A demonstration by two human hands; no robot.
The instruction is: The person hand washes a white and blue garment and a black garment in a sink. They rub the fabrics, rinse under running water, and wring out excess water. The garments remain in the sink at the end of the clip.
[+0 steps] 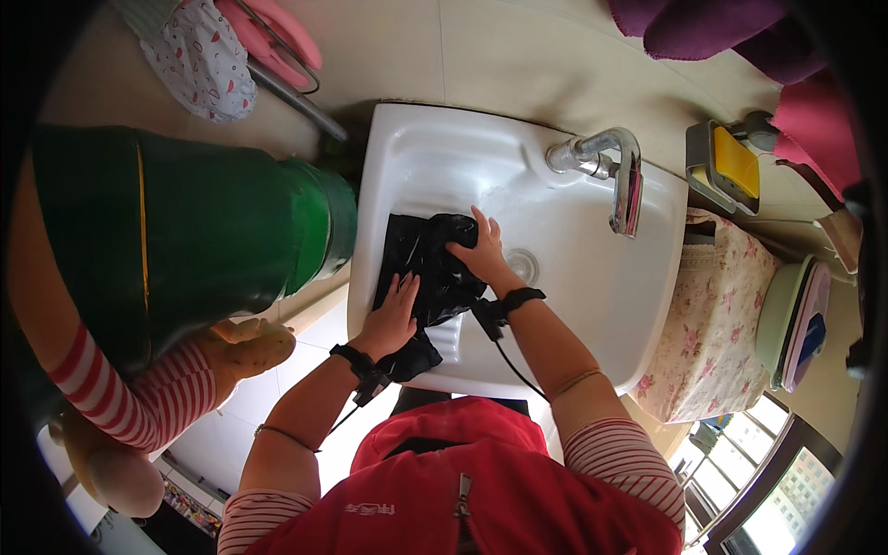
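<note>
A wet, black cloth garment (pixel 433 267) lies bunched over the ribbed left side of a white ceramic laundry sink (pixel 596 298). My left hand (pixel 392 316) rests flat on its lower left part, fingers close together. On the upper right part of the cloth is my right hand (pixel 482 250), with thumb and fingers spread; whether the fingertips pinch any cloth is unclear. The round metal drain (pixel 522 266) shows just right of my right wrist. A chrome faucet (pixel 610 163) stands at the back right of the sink. Both wrists carry black straps with cables.
A person in a green apron (pixel 208 229) and striped sleeves stands close on the left. At the right are a wall-mounted soap holder (pixel 714 166) with a yellow item, a floral cover (pixel 721 319) and stacked basins (pixel 791 322). Purple and pink cloths (pixel 721 31) hang at the upper right.
</note>
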